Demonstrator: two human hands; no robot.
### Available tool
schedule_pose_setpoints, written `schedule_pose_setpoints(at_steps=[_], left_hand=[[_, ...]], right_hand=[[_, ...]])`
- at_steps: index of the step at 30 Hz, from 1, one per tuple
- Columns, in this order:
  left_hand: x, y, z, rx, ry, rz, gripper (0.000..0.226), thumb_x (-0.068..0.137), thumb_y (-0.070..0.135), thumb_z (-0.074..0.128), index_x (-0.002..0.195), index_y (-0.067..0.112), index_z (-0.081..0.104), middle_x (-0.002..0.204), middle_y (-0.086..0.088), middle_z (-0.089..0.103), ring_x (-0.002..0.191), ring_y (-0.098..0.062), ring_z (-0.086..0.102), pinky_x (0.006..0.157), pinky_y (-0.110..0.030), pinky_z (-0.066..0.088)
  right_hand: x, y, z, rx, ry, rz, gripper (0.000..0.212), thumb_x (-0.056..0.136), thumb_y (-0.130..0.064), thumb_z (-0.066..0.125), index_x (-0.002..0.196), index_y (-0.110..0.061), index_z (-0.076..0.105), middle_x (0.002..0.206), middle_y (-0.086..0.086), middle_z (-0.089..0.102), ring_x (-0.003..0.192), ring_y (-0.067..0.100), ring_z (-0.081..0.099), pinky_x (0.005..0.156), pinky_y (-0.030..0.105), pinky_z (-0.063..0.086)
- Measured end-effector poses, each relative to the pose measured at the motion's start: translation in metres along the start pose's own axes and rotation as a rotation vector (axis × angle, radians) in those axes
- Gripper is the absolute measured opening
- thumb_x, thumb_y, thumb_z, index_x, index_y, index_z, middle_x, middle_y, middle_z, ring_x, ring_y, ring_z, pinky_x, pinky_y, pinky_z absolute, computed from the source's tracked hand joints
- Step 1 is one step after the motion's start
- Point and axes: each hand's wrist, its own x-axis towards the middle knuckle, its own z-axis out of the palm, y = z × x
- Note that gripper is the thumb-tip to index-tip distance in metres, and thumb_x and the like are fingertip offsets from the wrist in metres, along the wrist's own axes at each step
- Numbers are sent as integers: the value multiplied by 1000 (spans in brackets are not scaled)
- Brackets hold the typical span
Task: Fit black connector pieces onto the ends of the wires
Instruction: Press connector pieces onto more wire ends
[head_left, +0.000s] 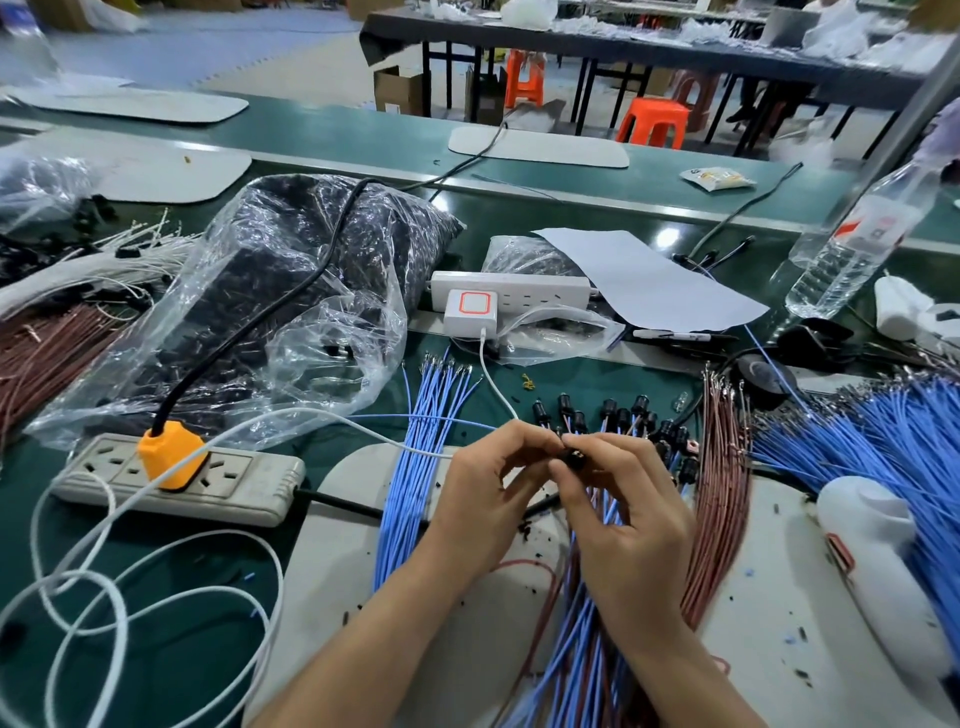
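My right hand (621, 499) pinches a black connector piece (573, 459) between thumb and forefinger. My left hand (491, 488) meets it from the left, fingertips closed against the same connector; any wire end between the fingers is hidden. Below the hands runs a mixed bunch of blue and brown wires (587, 623). Behind the hands lie several wires with black connectors on their ends (618, 413). A bundle of bare blue wires (415, 457) lies to the left, brown wires (722, 493) to the right. A clear bag of black connectors (291, 291) sits at the back left.
A grey power strip with an orange plug (171, 462) and looping white cable (130, 597) lie at the left. A white charger (470, 306), a paper sheet (654, 280), a water bottle (852, 244) and a white tool (878, 566) surround the work spot.
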Motion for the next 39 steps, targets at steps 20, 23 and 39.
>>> schedule_pose_setpoints(at_steps=[20,23,39], left_hand=[[3,-3,0,43,-19,-23,20,86,-2,63,92,17,64,84,6,68,79,-2,65,73,-16,51],[2,-2,1,0,-17,-43,16,87,2,63,91,16,65,83,0,69,78,-9,67,73,-21,53],[5,-7,1,124,-127,-63,17,89,-4,58,92,12,64,66,5,66,56,-2,62,54,-15,49]], right_hand=[[3,1,0,72,16,4,14,79,-3,71,92,-2,68,88,2,63,79,8,61,75,14,50],[2,2,1,30,-1,-4,14,77,-3,72,91,-1,68,87,2,62,79,6,59,76,10,46],[1,11,-1,35,42,34,13,79,-4,73,86,-8,62,78,2,62,70,11,61,67,20,51]])
